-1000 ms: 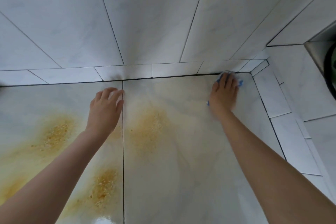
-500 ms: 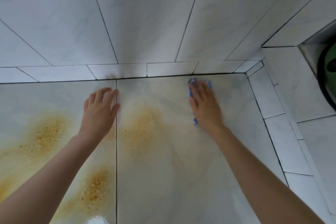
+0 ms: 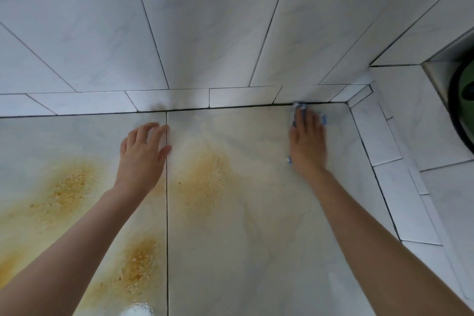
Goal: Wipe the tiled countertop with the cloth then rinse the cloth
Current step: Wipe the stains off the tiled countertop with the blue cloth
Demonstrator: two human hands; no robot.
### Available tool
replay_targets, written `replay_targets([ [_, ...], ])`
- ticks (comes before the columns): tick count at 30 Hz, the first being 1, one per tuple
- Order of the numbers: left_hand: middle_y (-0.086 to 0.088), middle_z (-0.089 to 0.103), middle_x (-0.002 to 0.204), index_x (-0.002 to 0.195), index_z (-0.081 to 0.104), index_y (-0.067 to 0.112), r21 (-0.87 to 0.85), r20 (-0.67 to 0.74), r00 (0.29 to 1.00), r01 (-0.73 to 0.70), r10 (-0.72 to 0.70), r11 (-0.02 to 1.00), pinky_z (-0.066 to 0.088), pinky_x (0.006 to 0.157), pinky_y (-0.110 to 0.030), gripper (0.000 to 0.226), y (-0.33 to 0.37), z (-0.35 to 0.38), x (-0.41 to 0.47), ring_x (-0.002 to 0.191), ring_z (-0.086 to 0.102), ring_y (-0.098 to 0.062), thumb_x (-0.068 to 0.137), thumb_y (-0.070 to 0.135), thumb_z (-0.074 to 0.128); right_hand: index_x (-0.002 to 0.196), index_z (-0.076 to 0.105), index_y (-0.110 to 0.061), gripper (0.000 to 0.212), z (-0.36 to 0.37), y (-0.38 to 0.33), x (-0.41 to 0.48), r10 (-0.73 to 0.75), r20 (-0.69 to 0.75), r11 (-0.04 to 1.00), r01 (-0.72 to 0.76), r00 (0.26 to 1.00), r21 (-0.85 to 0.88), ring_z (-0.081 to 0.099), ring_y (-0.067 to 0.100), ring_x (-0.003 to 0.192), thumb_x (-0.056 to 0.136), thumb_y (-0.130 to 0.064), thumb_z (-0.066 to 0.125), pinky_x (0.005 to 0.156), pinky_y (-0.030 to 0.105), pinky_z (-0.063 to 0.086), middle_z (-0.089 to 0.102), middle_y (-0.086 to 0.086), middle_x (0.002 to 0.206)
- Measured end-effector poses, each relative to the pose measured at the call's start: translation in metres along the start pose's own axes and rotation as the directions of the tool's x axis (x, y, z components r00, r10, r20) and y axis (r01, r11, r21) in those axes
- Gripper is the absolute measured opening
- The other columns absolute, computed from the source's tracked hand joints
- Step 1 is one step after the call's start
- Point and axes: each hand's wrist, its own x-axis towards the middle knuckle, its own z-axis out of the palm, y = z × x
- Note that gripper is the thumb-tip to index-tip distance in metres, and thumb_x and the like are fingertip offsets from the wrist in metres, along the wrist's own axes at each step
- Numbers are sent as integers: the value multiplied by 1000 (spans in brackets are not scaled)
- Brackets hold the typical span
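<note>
The tiled countertop [image 3: 256, 251] is pale marble-look tile with orange-yellow stains [image 3: 205, 182] near its middle and left. My right hand [image 3: 307, 143] lies flat with straight fingers on a blue and white cloth [image 3: 323, 118], pressing it onto the counter close to the back wall, near the right corner. Only the cloth's edges show around the hand. My left hand [image 3: 143, 154] rests on the counter beside a dark grout line, fingers relaxed and holding nothing.
White wall tiles [image 3: 205, 33] rise behind the counter and a tiled ledge [image 3: 410, 187] runs along the right side. A dark round green object [image 3: 464, 100] sits at the far right edge. More stains [image 3: 64, 187] spread over the left tile.
My right hand has slid the cloth back to the right along the back wall, after sweeping left half a second ago. The left hand has stayed in place.
</note>
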Motion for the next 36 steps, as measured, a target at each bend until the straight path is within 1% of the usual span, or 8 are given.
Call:
replay_targets([
  [3,-15,46,131,129,49,10,-1,6,1000,2,-2,1000,32,98,-53,42,1,1,0,119,39,-40,88,18,57,150,3,-10,66,-10,-61,1,-77,-113,971,101,991,218,-1,30,146,96,-35,31,118,41,-1,-1,13,159],
  [6,-15,45,132,129,48,10,4,8,1000,2,-2,1000,32,99,-52,42,1,1,-1,120,38,-39,89,18,56,149,-2,-18,60,-14,-112,-15,-188,-191,916,242,963,319,-2,23,147,92,-37,-1,119,35,-3,1,5,159],
  [10,-15,46,131,129,49,10,0,16,1000,1,-1,1000,32,98,-53,43,-2,-1,0,118,39,-40,88,18,58,149,18,-21,53,-6,-104,-31,-336,-253,868,403,907,291,17,21,145,98,-37,19,116,35,11,22,3,156],
  [14,-16,46,131,129,48,9,0,10,1000,-6,6,1000,33,98,-52,43,-1,0,0,118,40,-40,88,18,58,146,26,-8,56,9,-28,-21,-297,-221,924,338,929,180,27,34,141,96,-29,34,114,47,19,29,13,153],
  [18,-17,45,131,130,48,8,5,-6,1000,-10,10,1000,31,99,-51,43,-1,3,-2,118,40,-40,89,18,57,128,36,9,96,20,49,-28,-136,29,990,137,990,-40,27,52,134,51,-16,88,109,62,22,27,29,149],
  [24,-17,43,133,132,46,8,-8,-6,1000,-4,4,1000,28,102,-49,43,-1,5,-2,121,37,-39,91,19,54,145,21,-1,78,26,34,-32,232,36,971,-234,972,52,7,41,142,84,-21,65,115,52,15,6,18,157],
  [29,-16,43,134,132,45,8,-15,-10,1000,-4,4,1000,27,103,-49,43,-1,5,-2,122,36,-38,91,19,53,145,30,-8,55,9,-67,-74,17,-239,951,58,971,303,31,35,138,94,-27,27,110,44,20,31,14,151],
  [36,-17,44,132,130,47,7,-24,-16,1000,0,0,1000,28,102,-49,43,0,4,-2,120,37,-40,89,16,56,150,19,-23,54,8,-120,-137,-233,-244,890,308,941,336,11,19,146,99,-34,28,116,37,12,16,0,158],
])
